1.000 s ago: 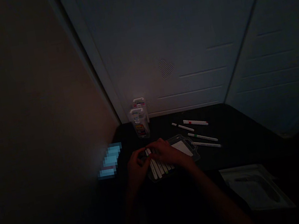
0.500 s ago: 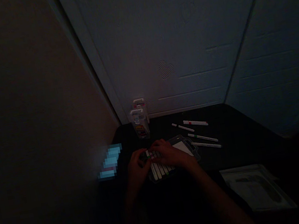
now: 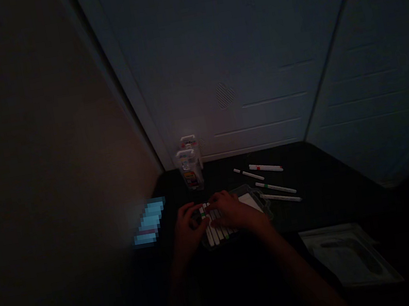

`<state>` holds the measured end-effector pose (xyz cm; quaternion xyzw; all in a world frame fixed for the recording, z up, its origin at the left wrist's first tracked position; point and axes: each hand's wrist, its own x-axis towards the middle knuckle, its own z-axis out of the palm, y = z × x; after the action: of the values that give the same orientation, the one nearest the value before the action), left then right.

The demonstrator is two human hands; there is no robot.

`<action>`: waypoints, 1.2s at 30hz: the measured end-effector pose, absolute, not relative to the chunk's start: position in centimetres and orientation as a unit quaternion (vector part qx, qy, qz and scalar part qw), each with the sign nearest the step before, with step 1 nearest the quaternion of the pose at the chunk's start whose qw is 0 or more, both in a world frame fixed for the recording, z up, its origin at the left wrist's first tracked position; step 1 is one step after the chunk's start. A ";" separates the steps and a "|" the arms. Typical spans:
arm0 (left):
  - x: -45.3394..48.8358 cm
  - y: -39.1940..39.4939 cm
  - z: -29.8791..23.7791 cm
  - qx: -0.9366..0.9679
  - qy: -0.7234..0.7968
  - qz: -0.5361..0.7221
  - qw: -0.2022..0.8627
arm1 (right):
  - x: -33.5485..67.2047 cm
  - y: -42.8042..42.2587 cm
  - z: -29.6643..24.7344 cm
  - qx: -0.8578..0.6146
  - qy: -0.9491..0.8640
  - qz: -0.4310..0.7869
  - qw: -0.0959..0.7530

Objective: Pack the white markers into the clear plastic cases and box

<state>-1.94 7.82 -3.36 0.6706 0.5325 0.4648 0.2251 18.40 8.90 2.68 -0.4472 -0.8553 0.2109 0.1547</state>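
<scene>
The scene is very dark. A clear plastic case (image 3: 256, 201) lies on a black table (image 3: 318, 176), holding a row of white markers (image 3: 217, 231). My left hand (image 3: 186, 227) rests at the case's left end, its fingers curled against the marker tips. My right hand (image 3: 233, 210) lies over the row of markers, fingers bent and pressing on them. Several loose white pens (image 3: 273, 187) lie on the table just behind and to the right of the case.
Two small packaged items (image 3: 189, 162) stand at the back left corner against the wall. A clear plastic lid or tray (image 3: 349, 256) lies at the near right. A blurred bright patch (image 3: 149, 222) glows to the left of the table.
Both hands stay on the markers in the case; the right hand's fingers have shifted slightly along the row. The view has drifted a little.
</scene>
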 end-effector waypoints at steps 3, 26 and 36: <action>-1.8 7.8 -3.3 0.667 0.537 0.466 0.223 | 18.1 9.0 2.5 -0.457 -0.854 0.197 0.152; -1.7 7.6 -3.3 0.653 0.549 0.472 0.224 | 34.6 13.2 -1.2 -0.645 -0.660 0.201 0.328; -1.5 8.2 -4.3 0.599 0.583 0.529 0.146 | 37.0 12.4 -2.5 -0.690 -0.626 0.217 0.291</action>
<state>-1.54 8.25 -4.28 0.5988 0.5832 0.5290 0.1464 36.96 12.43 -2.53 -0.6904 -0.6258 0.2170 0.2909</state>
